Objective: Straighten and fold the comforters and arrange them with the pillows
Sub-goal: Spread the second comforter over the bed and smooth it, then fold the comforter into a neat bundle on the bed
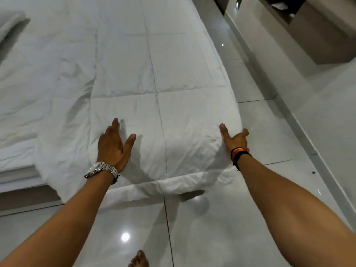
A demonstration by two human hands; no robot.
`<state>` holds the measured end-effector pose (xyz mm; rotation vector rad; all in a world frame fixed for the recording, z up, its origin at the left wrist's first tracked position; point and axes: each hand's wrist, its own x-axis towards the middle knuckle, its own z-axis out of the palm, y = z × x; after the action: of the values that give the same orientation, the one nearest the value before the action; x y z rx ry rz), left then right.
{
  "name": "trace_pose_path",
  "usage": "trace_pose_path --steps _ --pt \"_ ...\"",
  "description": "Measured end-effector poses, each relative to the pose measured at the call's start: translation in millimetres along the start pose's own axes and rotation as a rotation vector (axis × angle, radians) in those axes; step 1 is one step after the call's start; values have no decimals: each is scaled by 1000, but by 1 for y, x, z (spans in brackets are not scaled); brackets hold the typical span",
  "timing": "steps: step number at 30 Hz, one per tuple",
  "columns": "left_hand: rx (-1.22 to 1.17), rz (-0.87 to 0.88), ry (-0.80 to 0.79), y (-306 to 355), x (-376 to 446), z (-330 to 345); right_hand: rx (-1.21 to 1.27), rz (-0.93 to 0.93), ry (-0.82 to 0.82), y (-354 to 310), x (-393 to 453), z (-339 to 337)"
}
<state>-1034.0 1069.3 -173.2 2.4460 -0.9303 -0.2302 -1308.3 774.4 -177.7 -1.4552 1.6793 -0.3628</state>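
A white quilted comforter lies in a long folded strip along the right side of the bed, its near end hanging over the foot. My left hand lies flat on that near end with straight fingers, a metal watch on the wrist. My right hand presses the comforter's right edge near the corner, thumb stretched over the top and fingers down the side; whether they curl round the fabric is hidden. A white pillow shows partly at the far left edge.
The bed sheet spreads wrinkled to the left of the comforter. Glossy white floor tiles run along the bed's right side and in front. A low wall unit stands at the upper right. My bare foot is at the bottom.
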Motion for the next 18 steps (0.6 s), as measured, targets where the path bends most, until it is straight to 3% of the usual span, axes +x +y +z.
trace_pose_path --steps 4,7,9,11,14,18 --pt "-6 11 -20 -1 -9 14 30 -118 179 21 -9 0" --pt "0 31 -13 -4 -22 7 -16 -71 121 40 -1 -19" --pt "34 3 77 -12 -31 0 18 -119 57 46 7 -30" --pt "12 -212 260 -31 -38 -9 54 -121 -42 50 4 -33" --pt "-238 -621 531 -67 -46 -16 83 -85 -154 81 -8 -25" --pt "-516 -751 637 -88 -63 7 49 5 -133 119 -14 3"
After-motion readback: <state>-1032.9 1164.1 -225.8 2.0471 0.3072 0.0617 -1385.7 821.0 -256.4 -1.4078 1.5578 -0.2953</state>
